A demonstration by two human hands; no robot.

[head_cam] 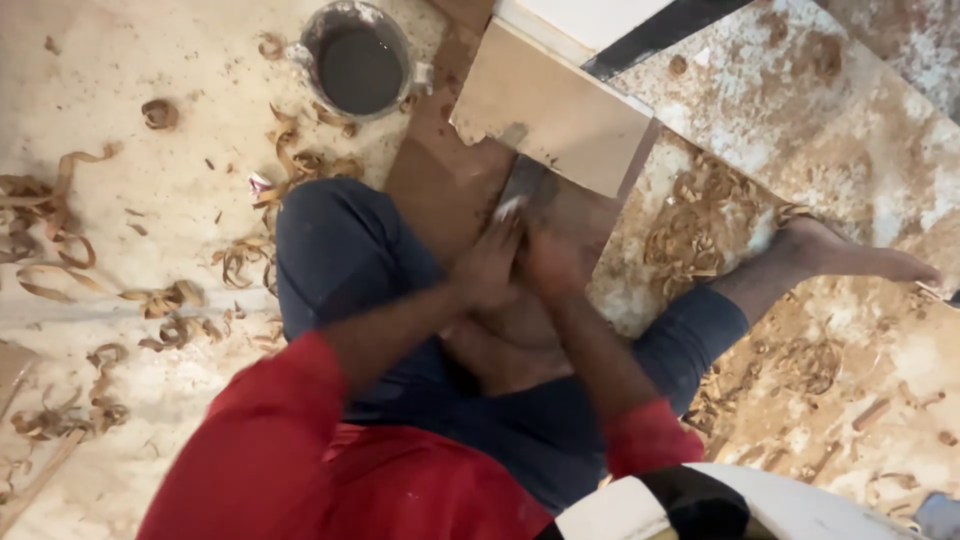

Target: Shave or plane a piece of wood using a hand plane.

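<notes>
- Landmark: brown wooden board (440, 180) lying flat on the floor (150, 170), running from the person's lap up toward the top of view.
- Left hand (488, 265) and right hand (552, 262) pressed side by side over the near end of the board, both wrapped around a flat grey tool (522, 188); blurred, so exact finger placement can't be read.
- Tool blade points away from the person, lying along the board, its far end just under the pale panel (555, 110).
- Pale panel sits across the board's far part, tilted, chipped near its lower left corner; a white slab with a black stripe (640, 35) lies beyond it.
- Grey round bucket (358, 62) with dark contents just left of the board's far end.
- Wood shavings (170, 300) curled over the floor left of the board; a denser pile (700, 215) right of it.
- Person's bare foot (840, 250) right of the board, past the dense pile, on stained floor.
- Dark blue trouser knee (340, 250) touches the board's left edge; red sleeves on both arms.
</notes>
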